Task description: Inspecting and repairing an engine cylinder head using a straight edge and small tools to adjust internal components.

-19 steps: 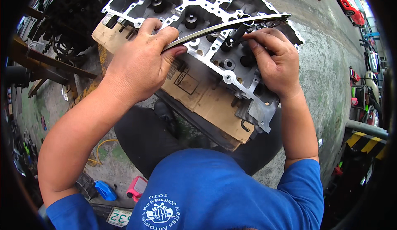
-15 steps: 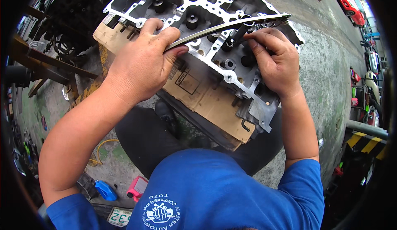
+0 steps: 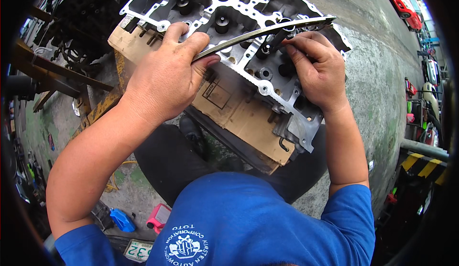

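An aluminium engine cylinder head (image 3: 299,110) lies across a flattened cardboard sheet (image 3: 239,122) in front of me. My left hand (image 3: 167,74) is closed around the near end of a long curved metal lever bar (image 3: 258,32), at the head's left near edge. The bar slants up to the right over the head. Beneath its far part a dark cylindrical tool piece (image 3: 273,42) stands over a valve spot. Beside that piece, my right hand (image 3: 318,70) has thumb and fingers pinched together; the fingertips hide whatever is between them. A valve spring with its retainer (image 3: 222,23) shows in the neighbouring chamber.
Dark engine parts and a rusty metal stand (image 3: 57,74) are at the left. A blue bottle (image 3: 122,219) and a pink container (image 3: 158,217) sit on the floor at lower left. A red car (image 3: 399,3) and a yellow-black striped barrier (image 3: 423,166) are at the right.
The left forearm and bar have shifted very slightly, while the right hand stays beside the tool piece. A passer-by's legs at top right have gone out of view.
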`<state>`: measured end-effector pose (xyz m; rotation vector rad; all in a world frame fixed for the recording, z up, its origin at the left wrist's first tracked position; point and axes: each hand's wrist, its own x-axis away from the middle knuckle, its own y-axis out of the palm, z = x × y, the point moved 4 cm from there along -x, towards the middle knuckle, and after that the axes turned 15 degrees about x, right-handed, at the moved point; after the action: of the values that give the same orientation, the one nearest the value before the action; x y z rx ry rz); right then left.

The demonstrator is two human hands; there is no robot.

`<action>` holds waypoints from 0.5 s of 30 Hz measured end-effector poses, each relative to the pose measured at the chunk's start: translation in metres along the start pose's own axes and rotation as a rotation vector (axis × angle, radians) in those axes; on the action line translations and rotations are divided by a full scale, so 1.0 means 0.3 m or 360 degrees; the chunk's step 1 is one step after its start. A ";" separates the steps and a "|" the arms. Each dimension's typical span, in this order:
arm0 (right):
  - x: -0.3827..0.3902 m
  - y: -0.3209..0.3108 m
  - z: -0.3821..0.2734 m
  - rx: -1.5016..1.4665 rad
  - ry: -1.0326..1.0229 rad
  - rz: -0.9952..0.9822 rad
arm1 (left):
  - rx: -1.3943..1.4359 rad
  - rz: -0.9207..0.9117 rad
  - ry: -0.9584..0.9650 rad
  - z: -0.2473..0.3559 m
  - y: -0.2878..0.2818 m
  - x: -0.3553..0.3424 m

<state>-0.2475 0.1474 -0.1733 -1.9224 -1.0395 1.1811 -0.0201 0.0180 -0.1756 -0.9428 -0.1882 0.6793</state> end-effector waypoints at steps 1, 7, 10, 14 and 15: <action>-0.001 0.000 -0.001 0.0015 -0.0017 0.0015 | -0.0011 0.0001 -0.0004 0.000 0.000 0.001; -0.001 -0.002 0.000 0.0024 -0.0043 0.0066 | -0.0033 0.0007 0.0033 0.003 -0.001 -0.002; 0.001 -0.003 0.003 -0.0013 -0.0020 0.0080 | -0.0034 0.0003 0.0035 0.003 -0.003 -0.003; 0.001 -0.003 0.002 -0.0031 -0.0001 0.0074 | -0.0008 -0.0002 0.0008 0.006 -0.005 -0.005; 0.001 -0.002 0.003 -0.0032 0.0000 0.0073 | -0.0014 -0.0005 0.0019 0.006 -0.006 -0.006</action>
<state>-0.2483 0.1479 -0.1733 -1.9712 -1.0159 1.2002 -0.0215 0.0174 -0.1730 -0.9543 -0.1822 0.6706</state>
